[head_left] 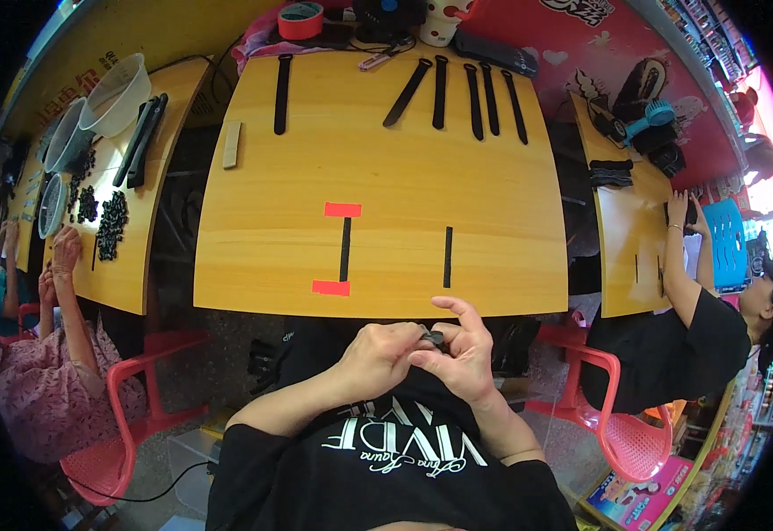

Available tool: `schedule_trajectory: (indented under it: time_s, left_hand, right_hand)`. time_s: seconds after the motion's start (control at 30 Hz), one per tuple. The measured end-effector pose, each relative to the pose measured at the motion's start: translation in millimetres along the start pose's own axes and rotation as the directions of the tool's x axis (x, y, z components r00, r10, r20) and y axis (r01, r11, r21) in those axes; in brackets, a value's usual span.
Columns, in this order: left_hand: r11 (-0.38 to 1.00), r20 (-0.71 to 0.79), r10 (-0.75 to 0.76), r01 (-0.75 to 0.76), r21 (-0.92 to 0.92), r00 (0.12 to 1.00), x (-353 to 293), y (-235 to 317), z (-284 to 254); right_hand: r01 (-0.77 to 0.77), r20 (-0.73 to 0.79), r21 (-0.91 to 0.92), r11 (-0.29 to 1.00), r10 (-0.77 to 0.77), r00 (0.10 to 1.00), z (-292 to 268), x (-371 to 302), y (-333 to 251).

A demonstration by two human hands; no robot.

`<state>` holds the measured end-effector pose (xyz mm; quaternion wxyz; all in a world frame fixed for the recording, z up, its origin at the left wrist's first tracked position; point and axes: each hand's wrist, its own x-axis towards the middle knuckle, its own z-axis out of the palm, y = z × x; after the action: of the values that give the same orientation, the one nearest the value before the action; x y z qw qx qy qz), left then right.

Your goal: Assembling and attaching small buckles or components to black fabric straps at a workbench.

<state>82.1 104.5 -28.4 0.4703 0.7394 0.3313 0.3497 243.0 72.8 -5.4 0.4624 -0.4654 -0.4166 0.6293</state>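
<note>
Just in front of the table's near edge, my left hand (379,350) and my right hand (463,352) meet before my chest. Both pinch a small, dark, folded-looking piece (437,338); fingers cover much of it, so its kind is unclear. My right index finger sticks out above it. On the wooden table (263,230) beyond them, a thin black strip (345,250) lies between two red tape pieces, one far (342,210) and one near (331,288). Another black strip (447,257) lies to the right. Toward the back are several long black straps with looped ends (440,92).
A wooden block (232,145) sits at the table's left. Red tape (301,21) and a white cup (440,23) stand behind. People work at side tables, one left (59,354) with clear tubs (117,96) and black bits (112,226), one right (678,327). Red chairs (621,434) flank me.
</note>
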Motion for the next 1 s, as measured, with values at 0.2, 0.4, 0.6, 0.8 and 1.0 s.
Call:
schedule_trajectory:
  time_s: [0.2,0.4,0.6,0.8,1.0]
  left_hand:
    - [0.998,0.021,-0.018,0.019,-0.062,1.0,-2,9,-9]
    - [0.926,-0.087,-0.201,0.16,-0.343,0.976,-17,-13,-3]
    - [0.672,0.117,-0.386,0.365,-0.644,0.915,-9,-9,-3]
    - [0.667,0.11,-0.397,0.369,-0.647,0.911,-10,-9,-2]
    - [0.691,0.105,-0.377,0.355,-0.629,0.92,-9,-9,1]
  right_hand:
    - [0.265,0.088,-0.58,0.77,-0.264,0.96,-5,1,-8]
    - [0.485,-0.218,0.312,0.817,-0.435,0.874,-44,-5,-33]
    - [0.151,-0.055,-0.404,0.902,-0.189,0.98,-8,-7,-20]
    - [0.238,-0.069,-0.529,0.815,-0.321,0.945,-4,-3,-7]
    - [0.265,-0.044,-0.626,0.733,-0.373,0.927,-2,-1,-8]
